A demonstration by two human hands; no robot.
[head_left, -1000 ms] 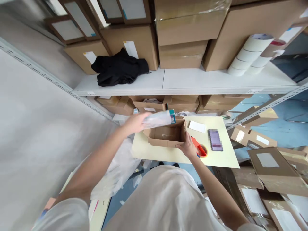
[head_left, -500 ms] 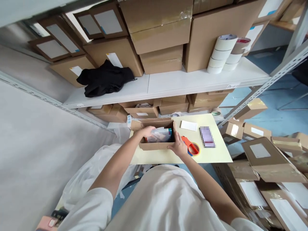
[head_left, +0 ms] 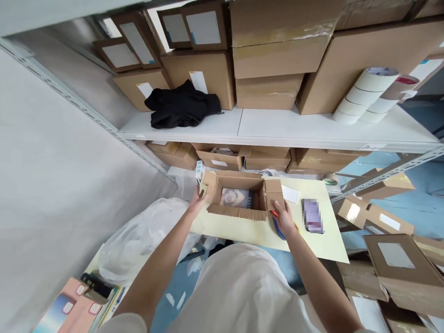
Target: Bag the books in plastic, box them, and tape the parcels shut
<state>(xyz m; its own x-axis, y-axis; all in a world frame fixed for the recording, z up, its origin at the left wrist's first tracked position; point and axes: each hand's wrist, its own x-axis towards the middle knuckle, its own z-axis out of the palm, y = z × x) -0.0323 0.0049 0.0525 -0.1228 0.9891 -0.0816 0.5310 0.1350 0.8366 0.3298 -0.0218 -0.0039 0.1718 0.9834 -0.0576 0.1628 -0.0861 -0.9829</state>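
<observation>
A small open cardboard box [head_left: 239, 212] sits at the front of the pale yellow table, its end flaps spread outward. Inside lies a flat item with a printed picture [head_left: 235, 197] and a dark end bearing light lettering; its kind I cannot tell. My left hand [head_left: 198, 201] grips the box's left flap, with its fingers partly hidden. On the other side my right hand [head_left: 285, 216] pinches the right flap, thumb on top. Partly covered by that hand is an orange-red and blue object [head_left: 278, 229] with a yellow ring edge.
A pixelated purple phone-shaped thing [head_left: 312, 216] and a white card [head_left: 290, 194] lie to the right. The shelf above bears a black cloth [head_left: 183, 105], large cartons [head_left: 267, 92] and stacked tape rolls [head_left: 364, 95]. Clear plastic wrap [head_left: 145, 236] bulges at left; more cartons [head_left: 398, 263] stand right.
My left hand has left the box's inside and moved to its left flap. My right hand has shifted onto the right flap, now folded outward. The item lies inside, fully uncovered by hands.
</observation>
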